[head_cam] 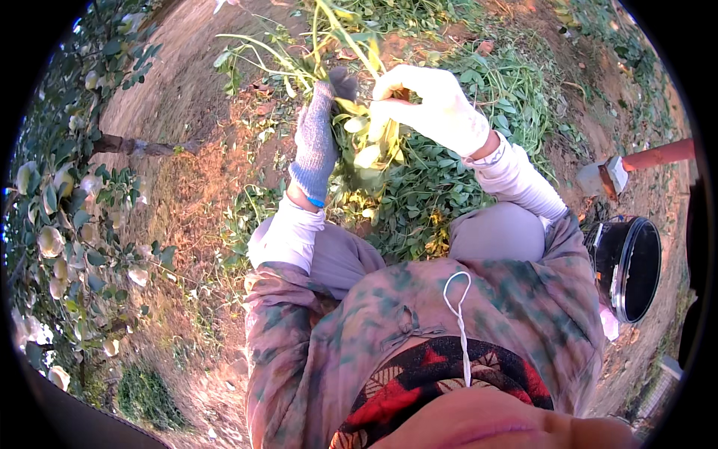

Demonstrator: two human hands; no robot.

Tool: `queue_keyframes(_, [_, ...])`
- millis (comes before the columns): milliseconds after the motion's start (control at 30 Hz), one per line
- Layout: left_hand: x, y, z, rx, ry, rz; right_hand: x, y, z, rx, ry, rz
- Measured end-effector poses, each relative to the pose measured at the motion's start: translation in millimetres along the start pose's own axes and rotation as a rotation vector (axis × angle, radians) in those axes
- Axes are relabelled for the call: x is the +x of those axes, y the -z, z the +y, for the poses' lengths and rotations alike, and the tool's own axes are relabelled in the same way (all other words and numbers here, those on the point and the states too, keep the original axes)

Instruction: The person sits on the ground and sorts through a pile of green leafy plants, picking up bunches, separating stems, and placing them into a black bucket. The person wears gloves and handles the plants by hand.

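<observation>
My left hand (pixel 318 132), in a grey knitted glove, is closed around green plant stems (pixel 297 70) that fan out above it. Just to its right, my right hand (pixel 435 106) wears a white glove and pinches a yellowing stem of the plants between thumb and fingers. Yellow-green leaves (pixel 367 154) hang down between both hands. Below them, in front of my knees, lies a heap of leafy green plants (pixel 432 191). More cut or pulled greenery (pixel 513 95) is spread on the ground behind my right hand.
A tree with pale bagged or light-coloured fruits (pixel 51 241) stands on the left, its branch (pixel 146 147) reaching inward. To the right are a black bucket (pixel 608 258) lying tilted and a red pole (pixel 659 155) with a pale block at its end. Dry soil and litter surround the plants.
</observation>
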State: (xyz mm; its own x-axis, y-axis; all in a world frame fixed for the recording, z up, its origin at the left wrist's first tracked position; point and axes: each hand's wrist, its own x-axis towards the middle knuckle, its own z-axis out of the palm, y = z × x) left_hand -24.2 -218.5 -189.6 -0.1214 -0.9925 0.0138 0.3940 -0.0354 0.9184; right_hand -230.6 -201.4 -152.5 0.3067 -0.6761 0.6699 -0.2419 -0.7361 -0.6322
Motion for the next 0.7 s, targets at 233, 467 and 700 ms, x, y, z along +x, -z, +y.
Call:
queue_keyframes(233, [-44, -13, -14, 0.302, 0.324, -0.331, -27, -32, 29, 0.018, -0.313, -0.08])
queue_keyframes(467, [-44, -20, 6, 0.081, 0.242, -0.082, -51, 9, 101, 0.276, -0.655, 0.186])
queue_keyframes(700, [2, 5, 19, -0.06, 0.247, -0.094, -171, 84, 218, -0.696, -0.966, 0.284])
